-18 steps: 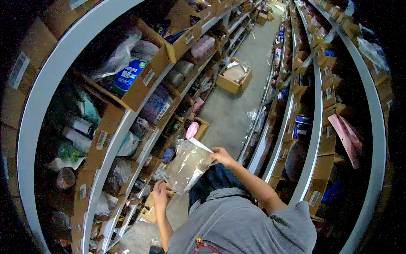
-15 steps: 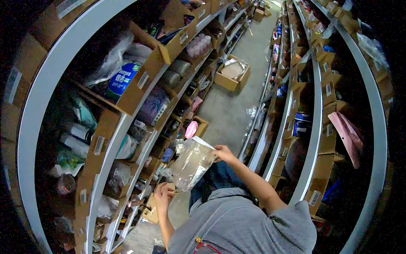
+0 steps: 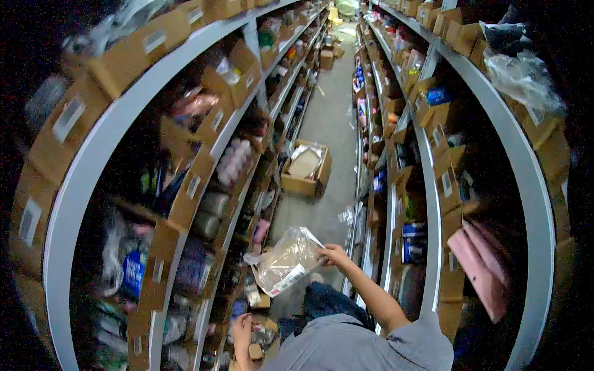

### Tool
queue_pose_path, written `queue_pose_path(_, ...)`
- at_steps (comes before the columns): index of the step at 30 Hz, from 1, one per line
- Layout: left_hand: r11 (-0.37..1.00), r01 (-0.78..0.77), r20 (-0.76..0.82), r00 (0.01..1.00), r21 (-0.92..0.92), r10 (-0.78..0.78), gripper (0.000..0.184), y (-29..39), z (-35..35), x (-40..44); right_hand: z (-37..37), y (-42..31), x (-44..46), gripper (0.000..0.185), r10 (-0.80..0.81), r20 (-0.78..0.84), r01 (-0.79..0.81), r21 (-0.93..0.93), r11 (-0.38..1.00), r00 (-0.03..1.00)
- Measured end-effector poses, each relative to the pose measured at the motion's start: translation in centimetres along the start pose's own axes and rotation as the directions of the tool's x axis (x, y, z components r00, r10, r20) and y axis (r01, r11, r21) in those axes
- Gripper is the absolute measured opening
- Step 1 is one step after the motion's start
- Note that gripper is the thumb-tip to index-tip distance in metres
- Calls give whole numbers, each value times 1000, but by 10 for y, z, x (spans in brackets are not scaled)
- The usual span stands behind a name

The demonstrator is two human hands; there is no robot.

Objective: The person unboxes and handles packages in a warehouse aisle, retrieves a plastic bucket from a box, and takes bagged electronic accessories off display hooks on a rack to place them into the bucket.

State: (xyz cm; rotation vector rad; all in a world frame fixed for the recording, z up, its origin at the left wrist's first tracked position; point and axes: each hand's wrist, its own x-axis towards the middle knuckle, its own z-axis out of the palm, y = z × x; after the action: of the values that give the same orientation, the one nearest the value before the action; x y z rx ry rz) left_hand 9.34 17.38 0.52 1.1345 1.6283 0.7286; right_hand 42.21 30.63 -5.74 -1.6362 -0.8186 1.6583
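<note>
My right hand (image 3: 335, 255) is closed on the right edge of a clear plastic package (image 3: 286, 260). The package is flat and shiny, with a pale inside and a white printed label with a barcode along its lower edge. It hangs tilted over the aisle floor, in front of my legs. My left hand (image 3: 242, 334) is lower and to the left, apart from the package. Its fingers are loosely bent, and I see nothing held in them. Small packaged goods on the low left shelf lie close to it.
Shelves with labelled cardboard bins (image 3: 192, 191) line both sides of the narrow aisle (image 3: 322, 123). An open cardboard box (image 3: 301, 185) stands on the floor ahead. A pink folded item (image 3: 476, 266) sticks out from the right shelf, and plastic wrap (image 3: 520, 74) hangs above it.
My view has tilted up along the aisle. The package has turned in my right hand, so its barcode label now shows. My left hand has separated further from the package.
</note>
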Motion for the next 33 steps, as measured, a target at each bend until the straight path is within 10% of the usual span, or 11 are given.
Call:
queue_pose_path(23,924,-259,417,900,280,126,38,224,180,350,-167,-137,151,28,62,-374,117,437,892,925)
queue_pose_path(33,785,-513,530,798,348,287,36,286,253,527,-226,-132,272,28,-190,-732,203,-72,977,654)
